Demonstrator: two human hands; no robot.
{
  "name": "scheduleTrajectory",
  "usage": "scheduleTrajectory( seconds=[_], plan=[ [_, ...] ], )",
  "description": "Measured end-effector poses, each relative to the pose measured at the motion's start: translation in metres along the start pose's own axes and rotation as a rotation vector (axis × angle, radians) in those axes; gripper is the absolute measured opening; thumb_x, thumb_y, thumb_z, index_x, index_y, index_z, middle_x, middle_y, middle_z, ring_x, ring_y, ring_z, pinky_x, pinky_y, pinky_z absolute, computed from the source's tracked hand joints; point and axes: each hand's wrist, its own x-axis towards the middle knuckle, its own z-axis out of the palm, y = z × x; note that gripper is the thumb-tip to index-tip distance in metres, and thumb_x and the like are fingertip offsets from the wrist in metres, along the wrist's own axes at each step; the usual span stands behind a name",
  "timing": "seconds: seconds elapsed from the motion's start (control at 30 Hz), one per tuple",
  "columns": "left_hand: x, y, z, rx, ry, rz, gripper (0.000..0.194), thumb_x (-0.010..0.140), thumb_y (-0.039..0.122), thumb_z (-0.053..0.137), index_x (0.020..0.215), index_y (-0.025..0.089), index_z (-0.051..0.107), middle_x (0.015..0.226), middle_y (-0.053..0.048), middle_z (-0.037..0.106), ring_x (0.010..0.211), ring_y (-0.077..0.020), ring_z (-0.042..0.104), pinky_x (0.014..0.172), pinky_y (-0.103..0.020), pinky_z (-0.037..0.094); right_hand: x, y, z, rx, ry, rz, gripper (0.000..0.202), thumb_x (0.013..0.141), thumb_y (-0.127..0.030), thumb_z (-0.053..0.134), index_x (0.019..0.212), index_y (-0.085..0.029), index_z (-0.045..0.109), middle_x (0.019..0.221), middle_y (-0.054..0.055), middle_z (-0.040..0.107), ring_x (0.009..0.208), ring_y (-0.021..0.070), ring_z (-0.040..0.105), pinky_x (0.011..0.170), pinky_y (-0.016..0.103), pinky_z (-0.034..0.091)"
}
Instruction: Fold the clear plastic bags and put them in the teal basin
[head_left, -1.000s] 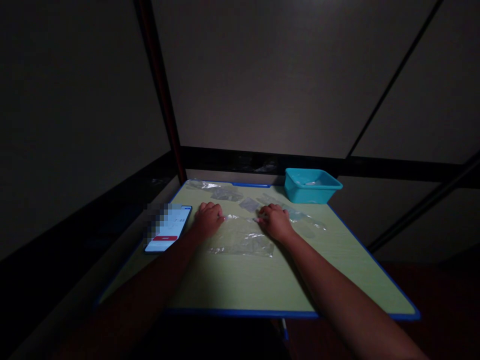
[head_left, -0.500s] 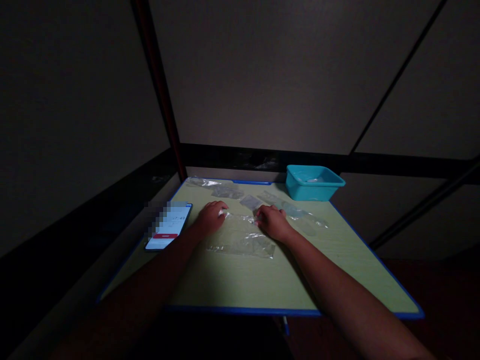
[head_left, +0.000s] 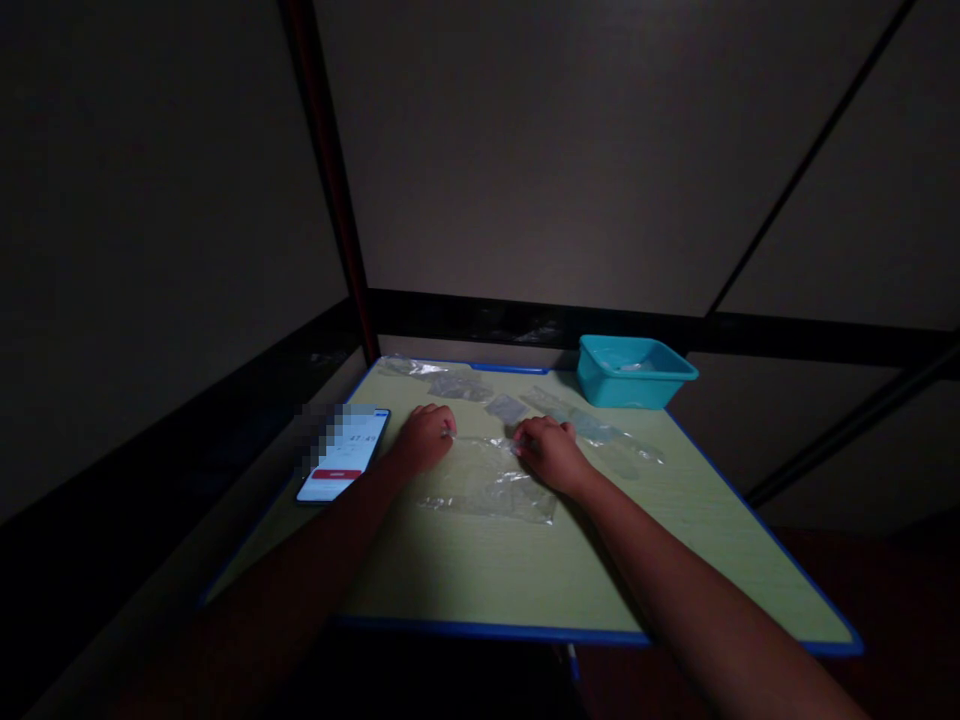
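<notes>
A clear plastic bag (head_left: 487, 490) lies spread on the yellow-green table (head_left: 480, 575) in front of me. My left hand (head_left: 431, 437) pinches its far left corner, fingers curled closed. Closed on the far edge toward the right is my right hand (head_left: 551, 450), its fingertips pressed together on the film. Just beyond my hands lies a small folded clear bag (head_left: 506, 407). Other clear bags (head_left: 457, 386) rest at the back left, and a long clear bag (head_left: 592, 428) stretches out to the right of my right hand.
A turquoise plastic basin (head_left: 634, 378) stands at the back right corner with something clear inside. A phone (head_left: 345, 460) with a lit screen lies along the left edge, beside my left forearm. Blue trim (head_left: 495, 630) borders the table, and dark panelled walls rise behind it and to the left.
My left hand's fingers have closed more tightly on the bag's corner. The far edge looks straighter between my hands. The whole view has shifted slightly.
</notes>
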Motion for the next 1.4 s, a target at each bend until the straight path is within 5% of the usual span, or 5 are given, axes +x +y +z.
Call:
scheduleTrajectory(
  seconds=[0.33,0.5,0.67,1.0,1.4],
  plan=[
    [0.000,0.001,-0.002,0.019,0.065,-0.105,0.017,0.063,0.006,0.046,0.070,0.020,0.051,0.074,-0.003,0.055,0.082,-0.0200,0.053,0.083,-0.034,0.041,0.000,0.001,0.001,-0.052,-0.003,0.023,0.014,0.077,-0.018,0.053,0.086,-0.020,0.063,0.089,0.005,0.066,0.092,0.0206,0.053,0.074,0.031,0.024],
    [0.000,0.014,-0.012,-0.112,0.294,-0.065,0.014,0.069,0.011,0.046,0.081,0.019,0.048,0.089,-0.004,0.053,0.082,-0.0168,0.052,0.076,-0.028,0.043,-0.001,-0.001,-0.001,-0.020,0.023,0.025,0.013,0.078,-0.022,0.054,0.089,-0.020,0.062,0.091,0.005,0.065,0.092,0.0193,0.054,0.074,0.030,0.025],
    [-0.003,0.018,-0.015,-0.274,0.430,-0.159,0.026,0.077,0.029,0.048,0.060,0.021,0.030,0.054,0.006,0.030,0.051,-0.0108,0.033,0.052,-0.023,0.030,-0.001,0.000,-0.001,-0.004,0.043,0.031,0.015,0.083,-0.023,0.048,0.089,-0.019,0.061,0.092,0.005,0.065,0.090,0.0190,0.054,0.073,0.030,0.026],
    [-0.006,0.028,-0.017,-0.381,0.210,-0.228,0.044,0.077,0.041,0.046,0.048,0.020,0.020,0.049,0.005,0.019,0.046,-0.0079,0.022,0.046,-0.024,0.018,0.000,0.002,-0.001,0.020,-0.017,0.035,0.014,0.083,-0.022,0.048,0.087,-0.018,0.062,0.087,0.005,0.065,0.078,0.0160,0.055,0.069,0.026,0.031],
    [-0.003,0.025,-0.018,-0.338,0.244,-0.224,0.042,0.079,0.037,0.044,0.050,0.020,0.020,0.049,0.006,0.020,0.048,-0.0088,0.024,0.047,-0.024,0.018,-0.001,0.000,0.000,-0.033,-0.030,0.029,0.014,0.082,-0.024,0.050,0.089,-0.019,0.061,0.092,0.005,0.065,0.089,0.0184,0.055,0.071,0.028,0.027]
  ],
)
